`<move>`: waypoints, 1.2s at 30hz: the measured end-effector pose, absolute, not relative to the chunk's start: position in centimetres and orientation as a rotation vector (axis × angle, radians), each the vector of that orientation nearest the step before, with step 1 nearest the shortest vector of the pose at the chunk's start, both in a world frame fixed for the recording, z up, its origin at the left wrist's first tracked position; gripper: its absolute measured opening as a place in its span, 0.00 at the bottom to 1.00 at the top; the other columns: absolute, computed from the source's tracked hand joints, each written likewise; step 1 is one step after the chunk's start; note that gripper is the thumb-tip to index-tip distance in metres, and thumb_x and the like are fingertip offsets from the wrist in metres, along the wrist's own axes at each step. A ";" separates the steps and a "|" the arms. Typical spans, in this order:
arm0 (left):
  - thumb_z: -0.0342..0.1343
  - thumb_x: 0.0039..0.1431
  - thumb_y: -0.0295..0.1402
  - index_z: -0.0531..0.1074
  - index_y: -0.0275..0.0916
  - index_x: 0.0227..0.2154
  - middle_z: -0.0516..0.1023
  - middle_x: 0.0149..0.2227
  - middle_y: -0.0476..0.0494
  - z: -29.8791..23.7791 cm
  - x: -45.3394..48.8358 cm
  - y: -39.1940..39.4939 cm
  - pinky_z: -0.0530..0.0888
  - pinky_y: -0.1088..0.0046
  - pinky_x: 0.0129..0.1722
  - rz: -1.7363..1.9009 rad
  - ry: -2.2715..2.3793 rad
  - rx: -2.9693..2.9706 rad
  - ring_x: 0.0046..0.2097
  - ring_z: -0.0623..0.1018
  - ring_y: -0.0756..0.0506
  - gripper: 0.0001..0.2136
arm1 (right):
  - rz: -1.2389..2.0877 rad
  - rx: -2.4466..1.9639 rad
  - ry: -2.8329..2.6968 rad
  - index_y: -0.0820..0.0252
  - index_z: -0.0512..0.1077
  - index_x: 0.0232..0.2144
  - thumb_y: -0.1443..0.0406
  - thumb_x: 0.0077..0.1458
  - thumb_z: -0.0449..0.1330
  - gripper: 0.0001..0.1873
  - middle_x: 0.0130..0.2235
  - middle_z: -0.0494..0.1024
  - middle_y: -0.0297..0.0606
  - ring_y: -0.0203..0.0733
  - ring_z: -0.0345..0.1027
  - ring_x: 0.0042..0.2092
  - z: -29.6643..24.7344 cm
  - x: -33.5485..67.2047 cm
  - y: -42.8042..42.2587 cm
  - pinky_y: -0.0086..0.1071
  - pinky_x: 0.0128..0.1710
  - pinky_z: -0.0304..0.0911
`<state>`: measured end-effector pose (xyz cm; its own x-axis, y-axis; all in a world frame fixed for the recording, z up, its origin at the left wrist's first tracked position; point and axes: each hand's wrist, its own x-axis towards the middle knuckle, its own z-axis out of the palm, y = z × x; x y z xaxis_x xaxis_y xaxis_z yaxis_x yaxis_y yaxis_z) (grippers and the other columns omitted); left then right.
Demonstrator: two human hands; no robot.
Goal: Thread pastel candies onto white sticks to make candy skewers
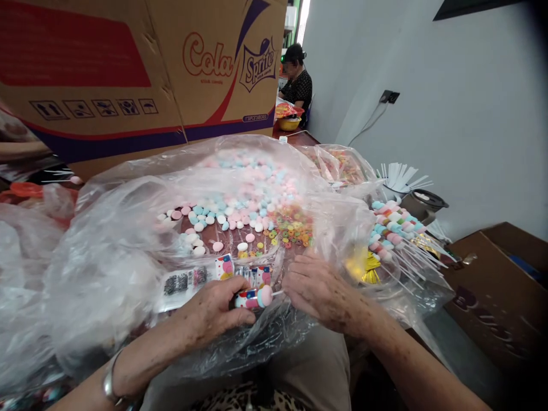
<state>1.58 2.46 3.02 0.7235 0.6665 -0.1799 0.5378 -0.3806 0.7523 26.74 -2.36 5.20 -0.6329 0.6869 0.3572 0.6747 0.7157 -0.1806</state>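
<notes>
My left hand (222, 305) is closed around a candy skewer (265, 295), whose end shows a round pink piece beside blue and white ones. A wrapper printed with coloured dots (245, 299) lies around part of it. The skewer's white stick (278, 293) points right, and the fingers of my right hand (321, 291) are closed at its end. Just beyond my left hand are printed wrappers (180, 282), flat on the plastic. Farther back lie loose pink, white and blue candies (231, 217) and small coloured rings (293, 225), on and under clear plastic.
Finished-looking candy skewers (396, 228) are piled at the right, beside gold twist ties (369, 267). White sticks (402, 176) stand near a dark lidded mug (423, 204). A big carton (171, 108) blocks the back. Another person (296, 80) sits beyond; crumpled plastic (103, 285) covers the left.
</notes>
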 end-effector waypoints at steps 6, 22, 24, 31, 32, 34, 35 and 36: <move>0.60 0.61 0.34 0.72 0.41 0.44 0.74 0.34 0.51 2.2 2.4 2.0 0.62 0.73 0.34 0.340 0.657 2.205 0.34 0.71 0.46 0.09 | 0.135 -1.063 -2.492 0.61 0.69 0.27 0.70 0.63 0.51 0.13 0.28 0.73 0.34 0.39 0.59 0.32 3.9 24.6 -2.3 0.34 0.35 0.52; 0.46 0.63 0.48 0.64 0.42 0.22 0.66 0.16 0.55 3.2 4.0 1.0 0.57 0.75 0.19 0.464 1.071 1.586 0.19 0.63 0.50 0.19 | 0.474 -1.079 -2.226 0.58 0.64 0.26 0.62 0.69 0.47 0.19 0.28 0.69 0.34 0.37 0.62 0.32 4.1 24.3 -0.3 0.31 0.36 0.59; 0.46 0.63 0.49 0.64 0.42 0.22 0.66 0.16 0.55 3.2 4.1 0.9 0.59 0.75 0.19 0.508 1.091 1.578 0.20 0.64 0.50 0.19 | 0.632 -1.140 -2.085 0.57 0.65 0.27 0.61 0.68 0.49 0.17 0.28 0.69 0.33 0.37 0.62 0.32 3.4 23.6 -0.3 0.31 0.36 0.59; 0.49 0.63 0.47 0.67 0.41 0.25 0.64 0.22 0.54 4.1 4.7 1.1 0.60 0.78 0.18 0.663 1.089 1.499 0.23 0.64 0.50 0.17 | 1.220 -1.118 -1.418 0.58 0.67 0.39 0.53 0.53 0.66 0.20 0.34 0.73 0.32 0.36 0.65 0.33 1.2 21.2 -1.4 0.30 0.33 0.62; 0.50 0.63 0.47 0.67 0.41 0.25 0.64 0.23 0.54 4.0 4.8 1.1 0.60 0.78 0.18 0.672 1.083 1.483 0.24 0.65 0.50 0.16 | 1.250 -1.154 -1.430 0.59 0.68 0.35 0.54 0.53 0.66 0.17 0.32 0.72 0.31 0.36 0.65 0.33 1.2 20.9 -1.7 0.30 0.34 0.62; 0.51 0.63 0.48 0.67 0.42 0.27 0.65 0.23 0.55 3.6 4.9 1.1 0.63 0.78 0.19 0.667 1.063 1.440 0.24 0.67 0.49 0.16 | 1.232 -1.222 -1.434 0.59 0.67 0.27 0.55 0.56 0.64 0.15 0.28 0.69 0.30 0.35 0.62 0.32 1.2 20.6 -2.1 0.29 0.33 0.59; 0.51 0.62 0.48 0.67 0.41 0.29 0.67 0.23 0.55 3.4 4.8 1.1 0.65 0.77 0.20 0.660 1.035 1.404 0.25 0.68 0.49 0.16 | 1.200 -1.244 -1.415 0.59 0.66 0.26 0.55 0.57 0.62 0.16 0.26 0.67 0.29 0.34 0.61 0.30 1.2 20.5 -2.3 0.29 0.32 0.57; 0.52 0.62 0.49 0.67 0.41 0.30 0.69 0.24 0.54 3.2 4.7 1.1 0.67 0.77 0.22 0.655 0.993 1.358 0.25 0.69 0.49 0.15 | 1.166 -1.254 -1.388 0.59 0.66 0.25 0.55 0.58 0.61 0.16 0.25 0.66 0.28 0.34 0.59 0.29 1.2 20.5 -2.4 0.28 0.31 0.56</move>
